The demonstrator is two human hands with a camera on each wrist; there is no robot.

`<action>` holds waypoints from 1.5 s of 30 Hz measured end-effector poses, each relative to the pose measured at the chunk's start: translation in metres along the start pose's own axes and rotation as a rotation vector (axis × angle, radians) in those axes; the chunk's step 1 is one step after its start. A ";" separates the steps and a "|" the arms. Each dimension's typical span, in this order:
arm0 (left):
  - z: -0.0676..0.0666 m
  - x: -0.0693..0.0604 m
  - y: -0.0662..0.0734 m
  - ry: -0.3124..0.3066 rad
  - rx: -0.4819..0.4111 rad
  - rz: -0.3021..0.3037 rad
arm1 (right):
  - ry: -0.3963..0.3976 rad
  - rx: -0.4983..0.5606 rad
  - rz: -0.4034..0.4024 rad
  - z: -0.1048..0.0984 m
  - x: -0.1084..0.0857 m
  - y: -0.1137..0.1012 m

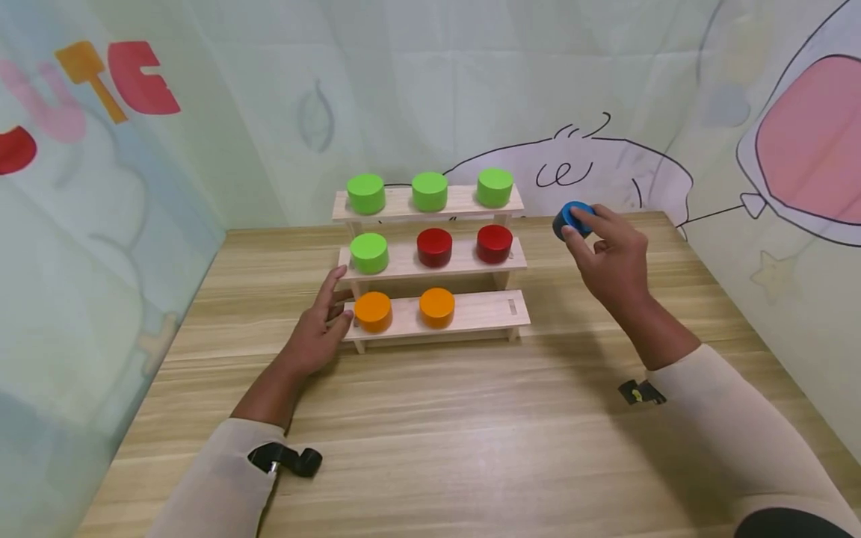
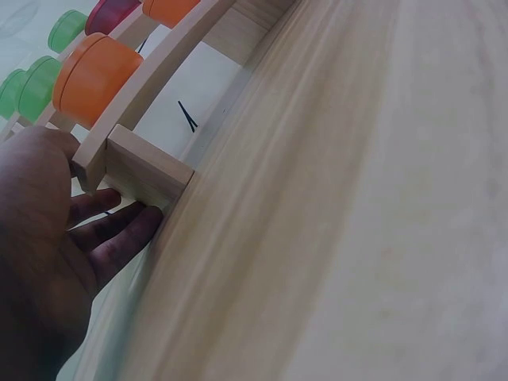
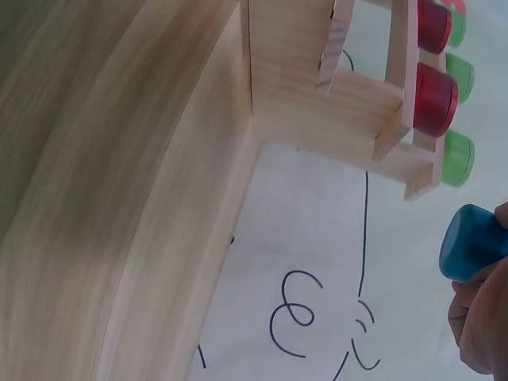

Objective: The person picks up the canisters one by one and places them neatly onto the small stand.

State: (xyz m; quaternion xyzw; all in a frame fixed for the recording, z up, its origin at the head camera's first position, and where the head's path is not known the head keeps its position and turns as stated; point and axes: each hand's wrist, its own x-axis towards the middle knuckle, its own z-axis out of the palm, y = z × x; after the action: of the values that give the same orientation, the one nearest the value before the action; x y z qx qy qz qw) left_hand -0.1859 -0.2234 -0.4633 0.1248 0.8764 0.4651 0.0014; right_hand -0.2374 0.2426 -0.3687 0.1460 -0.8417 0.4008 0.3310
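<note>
My right hand (image 1: 615,258) pinches a blue round block (image 1: 573,220) between thumb and fingers, held in the air right of a three-tier wooden rack (image 1: 480,317). My left hand (image 1: 316,332) touches the rack's left end, its fingers loosely extended beside the lower tiers. In the left wrist view, its fingers (image 2: 127,230) lie by the bottom tier's leg. On the top tier stand three green blocks (image 1: 429,192). The middle tier bears a green block (image 1: 369,253) and two red blocks (image 1: 434,248). Two orange blocks (image 1: 373,311) sit at the left and middle of the bottom tier.
The rack stands on a wood-grain table (image 1: 430,433), towards its back. Behind and beside the table hang pale printed sheets (image 1: 269,112) with cartoon drawings. A small black device (image 1: 289,457) is strapped at the left sleeve.
</note>
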 end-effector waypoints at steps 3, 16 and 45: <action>0.000 -0.001 0.001 0.002 -0.003 0.001 | 0.011 0.013 -0.042 0.003 -0.003 -0.006; 0.000 -0.001 0.002 0.003 -0.005 -0.013 | -0.026 0.194 -0.260 0.016 -0.025 -0.017; 0.000 0.000 0.000 0.003 -0.008 -0.002 | -0.548 0.257 0.220 0.039 -0.051 -0.029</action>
State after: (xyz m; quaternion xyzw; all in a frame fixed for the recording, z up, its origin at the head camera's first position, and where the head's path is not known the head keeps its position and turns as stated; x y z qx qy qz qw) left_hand -0.1855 -0.2234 -0.4628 0.1231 0.8747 0.4688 0.0012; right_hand -0.2022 0.1931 -0.4049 0.1973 -0.8528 0.4829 0.0259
